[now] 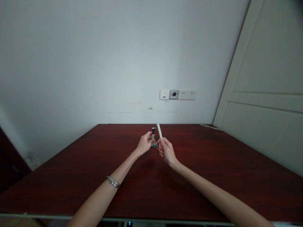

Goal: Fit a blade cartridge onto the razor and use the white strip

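Observation:
Over the middle of the table, my left hand (145,143) pinches a small upright T-shaped thing (153,133), which has a flat head, a black neck and a pale lower part. It resembles a razor, but it is too small to be sure. My right hand (167,150) is closed around the lower end of a plain white stick (159,130), which points up and leans slightly left. Between the hands lies a small greenish patterned flat thing (154,145), partly hidden by my left fingers. The two hands are close together but apart.
The dark red wooden table (94,170) reaches back to a white wall (118,63). Wall sockets (187,95) sit above its far edge. A pale panelled door (265,126) stands along the right side. A thin flat strip (210,127) lies at the far right corner.

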Demonstrator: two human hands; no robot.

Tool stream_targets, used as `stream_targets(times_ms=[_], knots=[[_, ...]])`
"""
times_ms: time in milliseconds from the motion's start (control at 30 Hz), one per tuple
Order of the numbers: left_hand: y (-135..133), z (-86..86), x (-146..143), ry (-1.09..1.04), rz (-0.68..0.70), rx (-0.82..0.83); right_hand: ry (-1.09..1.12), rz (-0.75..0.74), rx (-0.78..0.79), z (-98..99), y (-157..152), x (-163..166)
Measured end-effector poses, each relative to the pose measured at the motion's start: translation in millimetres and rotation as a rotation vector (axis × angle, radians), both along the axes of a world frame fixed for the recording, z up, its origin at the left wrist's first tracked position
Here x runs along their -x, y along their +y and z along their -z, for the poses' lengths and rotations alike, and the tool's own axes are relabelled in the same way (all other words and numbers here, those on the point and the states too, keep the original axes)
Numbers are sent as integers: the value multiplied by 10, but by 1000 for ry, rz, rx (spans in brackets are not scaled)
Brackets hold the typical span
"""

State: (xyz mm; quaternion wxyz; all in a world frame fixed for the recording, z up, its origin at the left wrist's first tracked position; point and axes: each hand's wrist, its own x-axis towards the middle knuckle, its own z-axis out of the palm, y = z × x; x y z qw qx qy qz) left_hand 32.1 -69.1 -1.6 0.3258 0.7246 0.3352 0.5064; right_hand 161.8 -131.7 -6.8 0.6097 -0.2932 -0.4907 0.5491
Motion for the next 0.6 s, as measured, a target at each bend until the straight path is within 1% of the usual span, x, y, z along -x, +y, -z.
stream_targets(times_ms=[67, 133, 200, 333, 400, 500, 600], knots=[[8, -6, 4, -18, 22, 17, -46, -28, 40, 98, -23, 5], [15, -14, 12, -27, 32, 32, -67, -38, 54, 150, -44, 6], [15, -19, 19, -24, 22, 35, -46, -21, 30, 114, -34, 0], [3, -17, 15, -1, -3, 9, -8, 1, -34, -20, 36, -10], [4, -6, 12, 6, 4, -7, -31, -13, -16, 6, 35, -9], [21, 20, 18, 11, 11, -4, -60, -19, 35, 106, -21, -8], [38, 47, 30, 10, -12, 2, -61, -5, 25, 93, -49, -11]])
